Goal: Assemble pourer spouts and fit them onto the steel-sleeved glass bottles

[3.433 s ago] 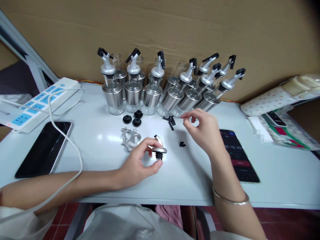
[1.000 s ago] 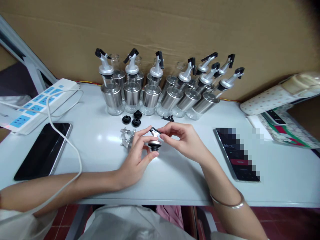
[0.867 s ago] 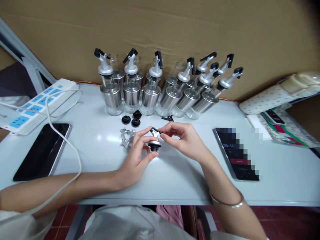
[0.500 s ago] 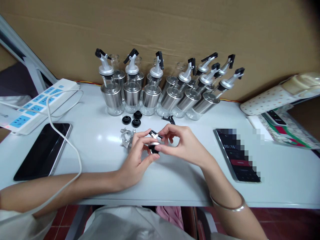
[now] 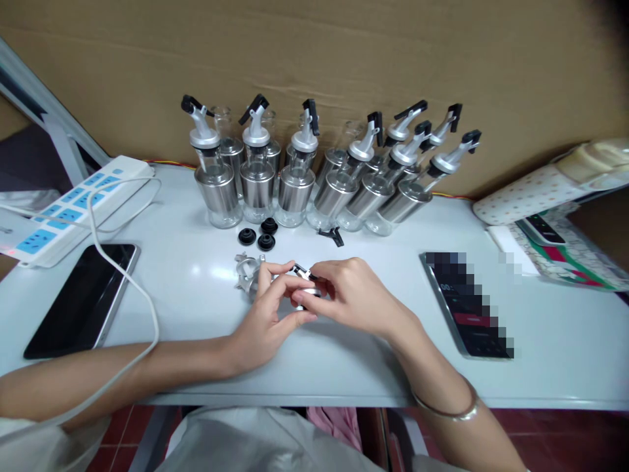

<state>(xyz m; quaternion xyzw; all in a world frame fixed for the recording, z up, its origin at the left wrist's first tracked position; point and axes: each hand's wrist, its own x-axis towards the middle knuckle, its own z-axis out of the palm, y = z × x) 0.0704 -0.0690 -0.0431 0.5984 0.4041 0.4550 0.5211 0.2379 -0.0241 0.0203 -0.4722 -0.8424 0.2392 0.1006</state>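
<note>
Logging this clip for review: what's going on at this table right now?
A person seated at a white table grips a small metal pourer spout with both the left hand and right hand above the tabletop. Beside the left hand lie loose metal spout parts; beyond them, black stoppers. A row of steel-and-glass dispenser bottles stands at the back.

Even, bright light is being cast from above.
A soft glare is being thrown off the white counter (image 5: 206, 272); edges are being bowed by the wide lens, and corners are being darkened.
</note>
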